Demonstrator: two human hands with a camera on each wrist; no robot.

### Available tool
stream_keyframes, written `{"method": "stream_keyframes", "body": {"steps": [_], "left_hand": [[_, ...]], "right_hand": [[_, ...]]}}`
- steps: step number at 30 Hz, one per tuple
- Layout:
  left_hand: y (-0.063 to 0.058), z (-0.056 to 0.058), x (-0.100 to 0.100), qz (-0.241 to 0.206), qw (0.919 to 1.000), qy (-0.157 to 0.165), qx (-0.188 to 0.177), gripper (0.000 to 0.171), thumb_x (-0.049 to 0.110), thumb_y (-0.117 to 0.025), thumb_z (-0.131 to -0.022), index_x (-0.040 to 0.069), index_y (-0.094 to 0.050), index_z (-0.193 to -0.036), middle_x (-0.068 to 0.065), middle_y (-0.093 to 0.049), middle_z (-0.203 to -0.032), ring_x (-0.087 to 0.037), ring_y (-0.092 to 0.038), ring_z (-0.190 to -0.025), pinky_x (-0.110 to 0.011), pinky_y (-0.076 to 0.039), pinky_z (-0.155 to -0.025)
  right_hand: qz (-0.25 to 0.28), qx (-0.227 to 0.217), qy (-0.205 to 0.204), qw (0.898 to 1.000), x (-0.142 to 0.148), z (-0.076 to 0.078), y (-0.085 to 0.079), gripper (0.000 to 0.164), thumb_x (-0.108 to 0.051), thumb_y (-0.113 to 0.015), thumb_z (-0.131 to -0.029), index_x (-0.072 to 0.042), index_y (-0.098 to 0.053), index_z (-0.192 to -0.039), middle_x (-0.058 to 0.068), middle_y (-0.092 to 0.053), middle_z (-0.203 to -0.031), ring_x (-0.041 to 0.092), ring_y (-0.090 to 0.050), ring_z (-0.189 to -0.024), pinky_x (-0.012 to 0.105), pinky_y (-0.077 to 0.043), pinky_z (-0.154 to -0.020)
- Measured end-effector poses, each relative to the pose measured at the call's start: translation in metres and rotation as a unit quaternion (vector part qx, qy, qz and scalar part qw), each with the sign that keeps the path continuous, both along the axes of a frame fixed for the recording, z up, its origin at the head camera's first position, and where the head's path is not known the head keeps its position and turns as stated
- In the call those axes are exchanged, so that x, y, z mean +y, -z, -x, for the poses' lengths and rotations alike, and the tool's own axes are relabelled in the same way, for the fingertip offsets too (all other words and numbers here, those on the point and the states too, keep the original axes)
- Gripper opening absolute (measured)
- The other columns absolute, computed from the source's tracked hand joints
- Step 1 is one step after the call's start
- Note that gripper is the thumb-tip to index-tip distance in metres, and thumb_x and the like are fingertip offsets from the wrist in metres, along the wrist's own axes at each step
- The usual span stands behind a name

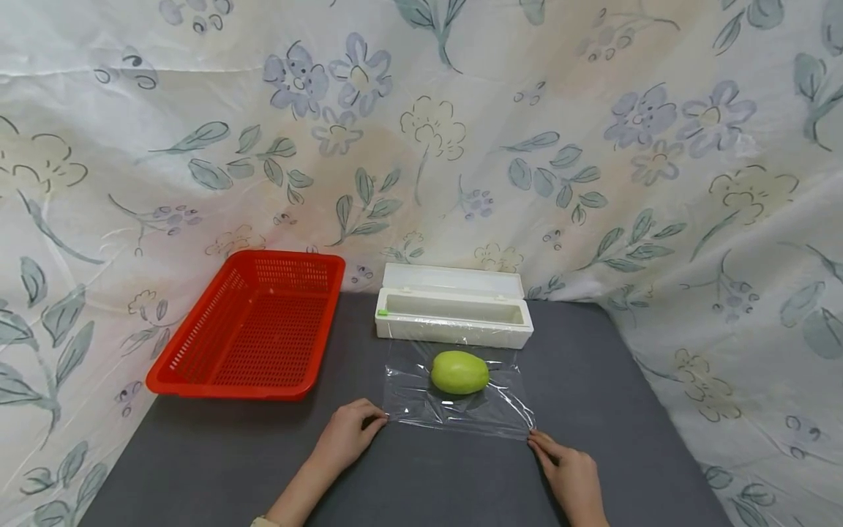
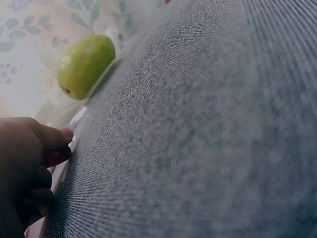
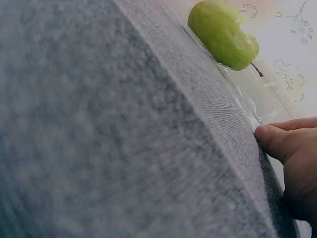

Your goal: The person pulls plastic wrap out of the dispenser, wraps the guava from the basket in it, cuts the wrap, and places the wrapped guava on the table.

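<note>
A sheet of clear plastic wrap (image 1: pixel 421 410) stretches over the dark table from a white dispenser box (image 1: pixel 454 335), whose lid stands up at the back. On the wrap lies a green oval fruit (image 1: pixel 459 372) with a short dark stem, also visible in both wrist views. My left hand (image 1: pixel 349 433) pinches the wrap's near left corner between thumb and fingers. At the near right corner, my right hand (image 1: pixel 568 472) pinches the wrap the same way. Both hands are low, close to the table, with the fruit between and beyond them.
A red plastic basket (image 1: pixel 263 391) with perforated sides stands at the left, behind my left hand. A floral cloth (image 1: pixel 461 183) hangs behind the grey table (image 1: pixel 428 483) and along its sides. A small green piece (image 1: pixel 383 312) sits at the box's left end.
</note>
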State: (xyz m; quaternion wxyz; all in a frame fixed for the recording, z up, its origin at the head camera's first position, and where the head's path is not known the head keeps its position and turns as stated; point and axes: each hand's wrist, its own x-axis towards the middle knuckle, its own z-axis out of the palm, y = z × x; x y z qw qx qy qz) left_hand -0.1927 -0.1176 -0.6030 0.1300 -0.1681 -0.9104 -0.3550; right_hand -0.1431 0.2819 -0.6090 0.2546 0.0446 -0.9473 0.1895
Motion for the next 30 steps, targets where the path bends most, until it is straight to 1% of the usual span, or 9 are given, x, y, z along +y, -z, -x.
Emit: {"method": "stream_keyframes", "body": {"steps": [4, 7, 11, 13, 18, 22, 25, 27, 30], "left_hand": [[0.0, 0.001, 0.001, -0.033, 0.9993, -0.007, -0.012, 0.011, 0.009, -0.087, -0.088, 0.019, -0.083, -0.089, 0.015, -0.072, -0.086, -0.003, -0.067, -0.079, -0.028, -0.056, -0.072], [-0.002, 0.001, 0.003, -0.056, 0.998, -0.016, -0.024, 0.011, 0.008, -0.086, -0.088, 0.019, -0.083, -0.089, 0.014, -0.072, -0.086, -0.001, -0.061, -0.074, -0.025, -0.052, -0.067], [-0.005, 0.001, 0.004, -0.082, 0.9958, -0.028, -0.029, 0.013, 0.007, -0.087, -0.087, 0.02, -0.083, -0.088, 0.013, -0.072, -0.085, 0.001, -0.052, -0.066, -0.022, -0.046, -0.06], [-0.006, 0.002, 0.005, -0.089, 0.9953, -0.03, -0.022, 0.014, 0.007, -0.087, -0.087, 0.02, -0.083, -0.088, 0.014, -0.072, -0.085, 0.002, -0.05, -0.064, -0.021, -0.045, -0.059], [-0.01, 0.006, 0.007, -0.111, 0.9936, -0.024, 0.006, 0.014, 0.006, -0.088, -0.086, 0.019, -0.083, -0.089, 0.01, -0.074, -0.086, 0.002, -0.049, -0.062, -0.021, -0.044, -0.057], [-0.014, 0.008, 0.009, -0.124, 0.9917, -0.023, 0.026, 0.013, 0.004, -0.088, -0.085, 0.016, -0.084, -0.09, 0.007, -0.078, -0.088, 0.002, -0.053, -0.063, -0.021, -0.045, -0.057], [-0.016, 0.009, 0.01, -0.132, 0.9904, -0.026, 0.032, 0.013, 0.004, -0.088, -0.085, 0.014, -0.086, -0.092, 0.007, -0.079, -0.089, 0.003, -0.056, -0.064, -0.02, -0.047, -0.057], [-0.018, 0.01, 0.011, -0.14, 0.9892, -0.026, 0.037, 0.012, 0.003, -0.088, -0.085, 0.011, -0.086, -0.094, 0.005, -0.08, -0.089, 0.003, -0.056, -0.062, -0.02, -0.047, -0.056], [-0.02, 0.013, 0.013, -0.152, 0.9871, -0.026, 0.042, 0.012, 0.003, -0.088, -0.086, 0.009, -0.087, -0.096, 0.003, -0.08, -0.087, 0.003, -0.051, -0.057, -0.02, -0.045, -0.053]], "right_hand": [[-0.029, 0.058, -0.024, 0.998, 0.002, 0.002, 0.003, 0.025, -0.004, -0.096, -0.071, -0.012, -0.087, -0.092, 0.005, -0.082, -0.089, 0.015, -0.071, -0.054, 0.035, -0.056, -0.052], [-0.035, 0.089, -0.03, 0.995, 0.001, 0.003, 0.005, 0.026, -0.001, -0.096, -0.069, -0.01, -0.086, -0.091, 0.004, -0.082, -0.086, 0.016, -0.073, -0.058, 0.035, -0.057, -0.054], [-0.026, 0.109, -0.032, 0.993, 0.0, 0.006, 0.004, 0.025, 0.003, -0.095, -0.07, -0.008, -0.084, -0.089, 0.006, -0.081, -0.085, 0.021, -0.078, -0.068, 0.039, -0.06, -0.06], [-0.025, 0.116, -0.034, 0.992, 0.0, 0.008, 0.003, 0.024, 0.004, -0.095, -0.07, -0.007, -0.083, -0.088, 0.008, -0.08, -0.084, 0.022, -0.078, -0.07, 0.039, -0.06, -0.059], [-0.003, 0.148, -0.058, 0.987, 0.003, 0.015, -0.003, 0.023, 0.006, -0.091, -0.07, -0.008, -0.08, -0.085, 0.006, -0.079, -0.082, 0.019, -0.074, -0.065, 0.029, -0.055, -0.053], [0.028, 0.172, -0.084, 0.981, 0.005, 0.019, -0.008, 0.023, 0.008, -0.087, -0.072, -0.008, -0.079, -0.087, 0.006, -0.078, -0.084, 0.008, -0.06, -0.057, 0.021, -0.046, -0.05], [0.026, 0.177, -0.082, 0.98, 0.006, 0.021, -0.012, 0.025, 0.009, -0.087, -0.073, -0.007, -0.079, -0.09, 0.006, -0.077, -0.087, 0.001, -0.049, -0.055, 0.017, -0.042, -0.048], [0.024, 0.176, -0.078, 0.981, 0.005, 0.023, -0.015, 0.027, 0.011, -0.089, -0.073, -0.006, -0.079, -0.092, 0.007, -0.076, -0.09, -0.001, -0.048, -0.055, 0.015, -0.04, -0.048], [0.023, 0.175, -0.073, 0.982, 0.005, 0.025, -0.019, 0.029, 0.013, -0.09, -0.073, -0.006, -0.079, -0.093, 0.009, -0.074, -0.094, 0.001, -0.05, -0.056, 0.014, -0.04, -0.048]]}}
